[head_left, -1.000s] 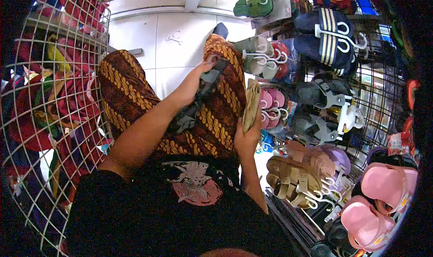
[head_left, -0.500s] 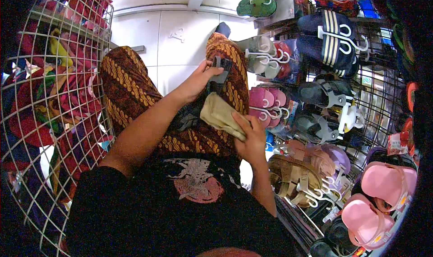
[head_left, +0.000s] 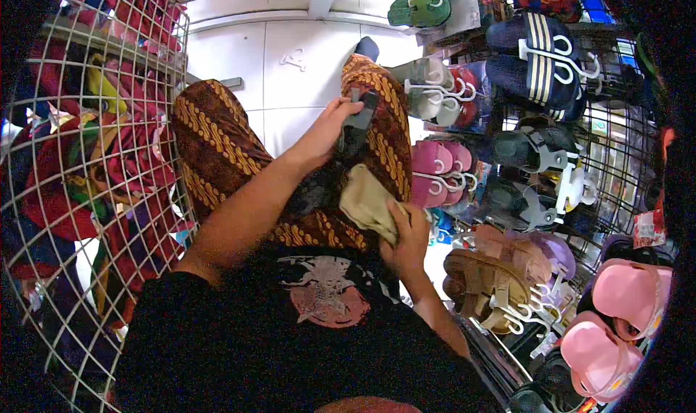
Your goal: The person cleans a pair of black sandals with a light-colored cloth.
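My left hand [head_left: 328,131] pinches the grey strap of a dark sandal [head_left: 355,134], which lies over my lap between the patterned trouser legs [head_left: 388,116]. Lower and to the right, my right hand [head_left: 407,242] is closed around a folded beige cloth [head_left: 368,201]. The cloth's loose end points up toward the sandal. Another dark item [head_left: 312,195] rests on my lap beside my left forearm; its shape is hard to make out.
A wire grid [head_left: 101,174] with colourful goods behind it stands on the left. Racks of hanging sandals line the right, including navy striped ones [head_left: 536,61] and pink ones [head_left: 627,297]. A white hanger [head_left: 293,60] lies on the tiled floor [head_left: 297,87] ahead.
The whole view has shifted slightly, with most things now a little farther right. The cloth in my right hand has moved slightly down, and the dark sandal's strap appears at a different angle.
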Motion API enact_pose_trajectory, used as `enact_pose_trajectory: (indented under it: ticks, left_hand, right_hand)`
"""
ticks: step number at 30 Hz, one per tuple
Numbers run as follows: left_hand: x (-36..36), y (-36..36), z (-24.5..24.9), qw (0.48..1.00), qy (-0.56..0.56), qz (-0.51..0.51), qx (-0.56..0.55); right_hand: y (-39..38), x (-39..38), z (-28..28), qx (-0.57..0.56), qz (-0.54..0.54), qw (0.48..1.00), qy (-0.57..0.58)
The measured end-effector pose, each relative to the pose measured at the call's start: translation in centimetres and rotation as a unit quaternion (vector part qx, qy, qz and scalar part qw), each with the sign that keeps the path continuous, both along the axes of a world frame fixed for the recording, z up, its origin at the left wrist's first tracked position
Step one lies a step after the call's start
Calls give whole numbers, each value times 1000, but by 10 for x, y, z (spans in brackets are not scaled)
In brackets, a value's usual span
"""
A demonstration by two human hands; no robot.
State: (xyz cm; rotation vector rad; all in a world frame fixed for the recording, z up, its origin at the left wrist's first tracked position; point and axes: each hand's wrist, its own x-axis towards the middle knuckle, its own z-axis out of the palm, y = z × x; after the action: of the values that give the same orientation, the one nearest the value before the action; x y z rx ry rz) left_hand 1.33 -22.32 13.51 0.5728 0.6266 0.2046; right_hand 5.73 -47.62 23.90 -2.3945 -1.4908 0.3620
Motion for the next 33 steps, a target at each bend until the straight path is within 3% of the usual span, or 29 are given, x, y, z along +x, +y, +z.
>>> enact_pose_trajectory:
  ticks: [3, 5, 8, 15, 16, 19, 22, 33]
  left_hand:
    - [1, 2, 13, 982, 28, -47, 178]
    - [5, -3, -4, 988, -20, -47, 143]
    - [2, 2, -9, 986, 0, -83, 147]
    - [-6, -4, 16, 927, -12, -155, 342]
    - [-7, -4, 22, 949, -9, -166, 269]
    - [-8, 0, 19, 918, -25, -164, 360]
    - [-10, 0, 19, 914, -73, -176, 359]
    - [-14, 9, 26, 895, -70, -250, 364]
  right_hand:
    - [-3, -12, -46, 167, -105, 980, 28]
    - [3, -10, -51, 159, -135, 978, 4]
    - [0, -11, -48, 149, -127, 979, -49]
    - [0, -10, -52, 165, -152, 974, -15]
    - [3, -10, -47, 169, -139, 976, -21]
    - [6, -9, -41, 132, -127, 982, -41]
    - [7, -8, -42, 136, -132, 981, -30]
    - [-2, -8, -53, 159, -168, 972, 28]
